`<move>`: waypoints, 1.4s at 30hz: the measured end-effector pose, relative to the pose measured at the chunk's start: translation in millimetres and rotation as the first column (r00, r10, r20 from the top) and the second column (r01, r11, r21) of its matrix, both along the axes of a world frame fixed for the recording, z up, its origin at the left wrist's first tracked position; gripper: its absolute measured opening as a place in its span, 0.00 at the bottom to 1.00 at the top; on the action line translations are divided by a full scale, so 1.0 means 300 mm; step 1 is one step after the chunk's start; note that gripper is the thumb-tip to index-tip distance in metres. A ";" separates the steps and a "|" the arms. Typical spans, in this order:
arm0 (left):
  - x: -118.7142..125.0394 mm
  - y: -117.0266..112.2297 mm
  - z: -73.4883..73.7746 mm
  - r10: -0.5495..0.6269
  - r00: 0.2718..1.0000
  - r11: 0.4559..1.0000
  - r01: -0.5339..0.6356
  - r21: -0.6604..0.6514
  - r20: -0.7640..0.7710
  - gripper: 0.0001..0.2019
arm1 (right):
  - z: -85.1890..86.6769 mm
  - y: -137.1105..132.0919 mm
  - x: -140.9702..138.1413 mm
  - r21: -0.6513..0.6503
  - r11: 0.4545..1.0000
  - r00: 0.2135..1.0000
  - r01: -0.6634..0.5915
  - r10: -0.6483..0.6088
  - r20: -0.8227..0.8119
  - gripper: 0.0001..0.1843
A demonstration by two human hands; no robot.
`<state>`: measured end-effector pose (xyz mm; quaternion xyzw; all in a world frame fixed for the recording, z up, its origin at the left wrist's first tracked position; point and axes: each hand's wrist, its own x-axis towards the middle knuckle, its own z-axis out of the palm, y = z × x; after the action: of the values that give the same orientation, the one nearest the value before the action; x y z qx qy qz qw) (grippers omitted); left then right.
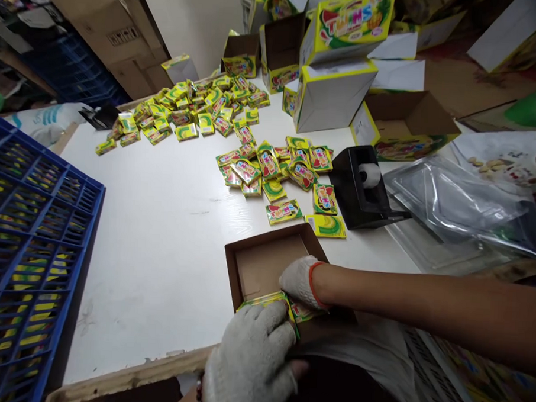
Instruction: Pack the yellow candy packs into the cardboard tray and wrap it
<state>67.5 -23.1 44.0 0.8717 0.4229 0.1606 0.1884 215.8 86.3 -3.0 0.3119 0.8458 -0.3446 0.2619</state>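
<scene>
An open brown cardboard box (265, 254) sits at the near edge of the white table (160, 232). My left hand (252, 360), in a white knit glove, presses down on a stack of yellow-green candy packets (266, 300) at the box's near side, fingers curled over them. My right hand (299, 280), also gloved, reaches into the box from the right and grips the same packets. Loose packets (278, 172) lie scattered just beyond the box, and a bigger heap (187, 108) lies farther back to the left.
A black tape dispenser (361, 190) stands right of the loose packets. A blue plastic crate (26, 244) fills the left edge. Printed yellow cartons (336, 67) and open boxes (404, 124) crowd the back right. Clear plastic sheets (463, 203) lie at right.
</scene>
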 end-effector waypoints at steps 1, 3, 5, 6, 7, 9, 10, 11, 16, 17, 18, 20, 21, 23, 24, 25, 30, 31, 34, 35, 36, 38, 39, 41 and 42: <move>-0.011 0.033 0.034 -0.017 0.998 0.996 0.023 -0.089 0.067 0.07 | 0.043 0.013 0.009 -0.022 0.998 0.995 -0.052 0.054 0.086 0.14; -0.042 0.131 0.097 -0.009 0.974 0.986 0.045 -0.158 0.224 0.06 | 0.142 0.060 0.044 -0.059 0.995 0.991 -0.085 0.090 0.103 0.11; -0.072 0.268 0.130 0.098 0.950 0.994 -0.079 -0.074 0.295 0.10 | 0.230 0.136 0.091 -0.003 0.999 0.990 0.033 -0.033 -0.138 0.08; -0.084 0.347 0.130 0.158 0.949 0.987 -0.142 -0.079 0.272 0.10 | 0.258 0.182 0.114 0.066 0.988 0.957 0.138 -0.116 -0.266 0.07; -0.090 0.427 0.118 0.244 0.948 0.966 -0.220 -0.135 0.205 0.08 | 0.272 0.230 0.134 0.146 0.958 0.923 0.245 -0.184 -0.338 0.09; -0.090 0.583 0.069 0.473 0.879 0.860 -0.446 -0.250 0.060 0.03 | 0.260 0.318 0.158 0.326 0.873 0.917 0.363 -0.272 -0.291 0.12; -0.084 0.653 0.038 0.546 0.836 0.818 -0.521 -0.245 0.047 0.03 | 0.238 0.354 0.161 0.397 0.844 0.931 0.360 -0.300 -0.207 0.12; -0.075 0.718 0.007 0.604 0.796 0.780 -0.579 -0.236 0.044 0.05 | 0.209 0.382 0.159 0.447 0.831 0.942 0.332 -0.313 -0.118 0.11; -0.028 0.940 -0.097 0.794 0.603 0.599 -0.755 -0.266 0.078 0.20 | 0.080 0.423 0.119 0.524 0.822 0.961 0.222 -0.276 0.026 0.27; -0.023 0.968 -0.105 0.803 0.591 0.587 -0.762 -0.273 0.077 0.23 | 0.072 0.421 0.117 0.532 0.819 0.963 0.212 -0.269 0.030 0.30; -0.019 0.991 -0.109 0.807 0.587 0.581 -0.765 -0.279 0.070 0.26 | 0.069 0.418 0.117 0.535 0.820 0.964 0.203 -0.262 0.035 0.31; -0.017 1.024 -0.114 0.798 0.602 0.587 -0.755 -0.292 0.046 0.29 | 0.077 0.414 0.123 0.529 0.828 0.967 0.189 -0.251 0.047 0.28; -0.016 1.033 -0.115 0.785 0.618 0.598 -0.742 -0.302 0.035 0.28 | 0.084 0.414 0.128 0.524 0.832 0.968 0.183 -0.245 0.052 0.25; -0.013 1.036 -0.119 0.758 0.652 0.623 -0.715 -0.317 0.022 0.25 | 0.092 0.416 0.140 0.515 0.838 0.973 0.182 -0.230 0.031 0.18; -0.010 1.031 -0.123 0.751 0.660 0.630 -0.709 -0.316 0.017 0.24 | 0.091 0.417 0.146 0.513 0.837 0.975 0.191 -0.223 0.001 0.16; -0.006 1.024 -0.128 0.748 0.664 0.634 -0.709 -0.308 0.012 0.25 | 0.086 0.417 0.152 0.510 0.835 0.975 0.207 -0.219 -0.039 0.13; 0.011 0.990 -0.150 0.733 0.681 0.655 -0.706 -0.271 -0.003 0.25 | 0.022 0.424 0.184 0.519 0.812 0.956 0.266 -0.153 -0.250 0.12; 0.008 0.987 -0.152 0.727 0.687 0.659 -0.698 -0.280 0.002 0.24 | 0.011 0.427 0.189 0.537 0.799 0.948 0.268 -0.121 -0.293 0.12; -0.012 0.968 -0.151 0.698 0.715 0.682 -0.656 -0.323 0.021 0.19 | 0.002 0.444 0.195 0.618 0.727 0.897 0.299 0.006 -0.441 0.10; -0.019 0.954 -0.149 0.677 0.735 0.700 -0.633 -0.332 0.026 0.16 | 0.005 0.450 0.193 0.648 0.697 0.877 0.308 0.056 -0.477 0.09; -0.024 0.934 -0.147 0.647 0.762 0.725 -0.602 -0.334 0.031 0.13 | 0.012 0.456 0.189 0.677 0.669 0.863 0.308 0.103 -0.494 0.09; -0.027 0.880 -0.144 0.562 0.826 0.791 -0.522 -0.320 0.044 0.09 | 0.029 0.465 0.176 0.727 0.628 0.864 0.279 0.166 -0.475 0.09; -0.026 0.851 -0.143 0.513 0.857 0.823 -0.475 -0.312 0.049 0.08 | 0.038 0.467 0.168 0.739 0.627 0.878 0.246 0.180 -0.444 0.10; -0.022 0.798 -0.144 0.435 0.899 0.864 -0.402 -0.303 0.047 0.08 | 0.053 0.466 0.155 0.715 0.683 0.913 0.147 0.185 -0.364 0.12; -0.020 0.779 -0.146 0.423 0.905 0.869 -0.393 -0.301 0.039 0.10 | 0.057 0.463 0.151 0.682 0.725 0.929 0.096 0.182 -0.323 0.13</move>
<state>61.3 210.6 0.1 0.7166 0.6059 0.1788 0.2956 261.0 225.3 14.1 0.2962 0.9533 -0.0523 -0.0273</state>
